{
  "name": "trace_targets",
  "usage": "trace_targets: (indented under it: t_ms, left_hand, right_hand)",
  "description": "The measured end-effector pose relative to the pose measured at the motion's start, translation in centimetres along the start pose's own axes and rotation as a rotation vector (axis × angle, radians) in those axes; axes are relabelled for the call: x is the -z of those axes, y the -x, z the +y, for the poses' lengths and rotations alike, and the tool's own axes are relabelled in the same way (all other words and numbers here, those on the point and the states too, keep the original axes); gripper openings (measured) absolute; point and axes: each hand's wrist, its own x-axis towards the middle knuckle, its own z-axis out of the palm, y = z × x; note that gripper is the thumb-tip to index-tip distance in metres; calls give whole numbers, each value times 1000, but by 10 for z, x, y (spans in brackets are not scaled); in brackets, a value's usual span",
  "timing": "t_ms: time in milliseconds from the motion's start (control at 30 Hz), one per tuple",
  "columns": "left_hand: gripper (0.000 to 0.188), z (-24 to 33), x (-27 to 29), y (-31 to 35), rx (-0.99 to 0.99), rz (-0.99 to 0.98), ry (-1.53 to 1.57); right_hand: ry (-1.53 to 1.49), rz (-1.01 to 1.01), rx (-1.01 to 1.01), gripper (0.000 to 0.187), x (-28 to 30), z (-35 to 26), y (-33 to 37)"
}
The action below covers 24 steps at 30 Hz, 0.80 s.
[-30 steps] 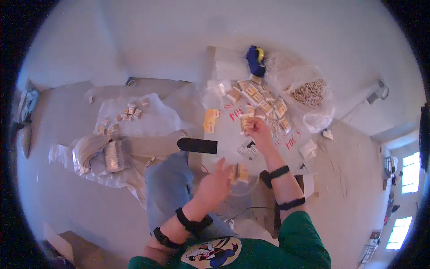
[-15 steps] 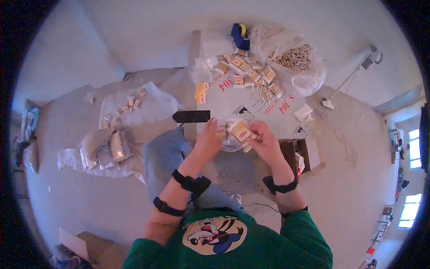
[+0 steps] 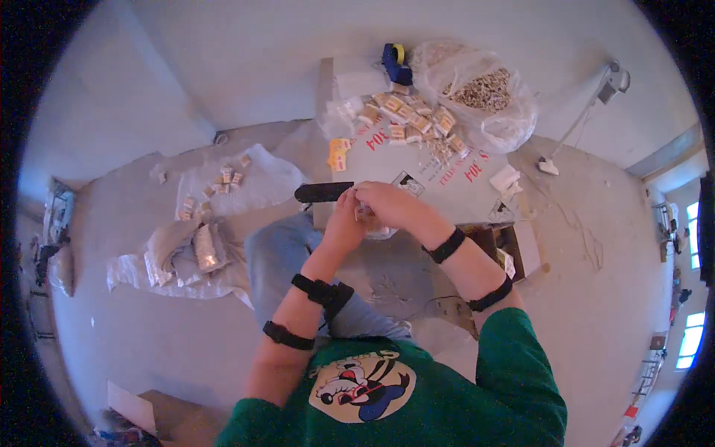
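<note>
My left hand (image 3: pixel 347 223) is closed on a small clear plastic bag (image 3: pixel 369 217) with brownish contents, at the near edge of the work surface. My right hand (image 3: pixel 393 204) reaches across the top of the bag, its fingers pinched together against the left fingertips. Whatever lies between the right fingers is hidden. Just beyond the left fingertips is a black rounded bar (image 3: pixel 324 192) that juts out past the left edge. A pile of small labelled packets (image 3: pixel 410 115) lies farther back, with loose thin pieces (image 3: pixel 439 151) beside it.
A large clear bag of small brown-and-white pieces (image 3: pixel 484 93) sits at the back right, near a blue tape dispenser (image 3: pixel 398 65). Yellow cards (image 3: pixel 338 153) lie at the left of the surface. Plastic sheeting (image 3: pixel 257 179) with more packets covers the floor at left. An opened carton (image 3: pixel 521 249) stands at right.
My right hand has moved left, from beside a packet with a yellow label to the left fingertips. That packet is now covered by the hands. The left hand stays nearly in place.
</note>
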Motion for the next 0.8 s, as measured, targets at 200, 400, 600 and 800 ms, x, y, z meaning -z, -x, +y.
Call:
trace_targets:
  t_ms: [200, 400, 600, 800]
  left_hand:
    - [59, 47, 29, 8, 181, -138, -400]
    - [36, 78, 35, 5, -274, -20, -678]
    - [29, 68, 17, 2, -275, -288, -705]
    - [29, 50, 1, -10, -244, -280, -611]
  right_hand:
    - [245, 512, -294, 38, -8, -10, 46]
    - [-97, 528, -752, 39, -30, 12, 73]
    - [-723, 587, -784, 25, -37, 19, 55]
    - [-532, 591, -571, 11, -58, 30, 45]
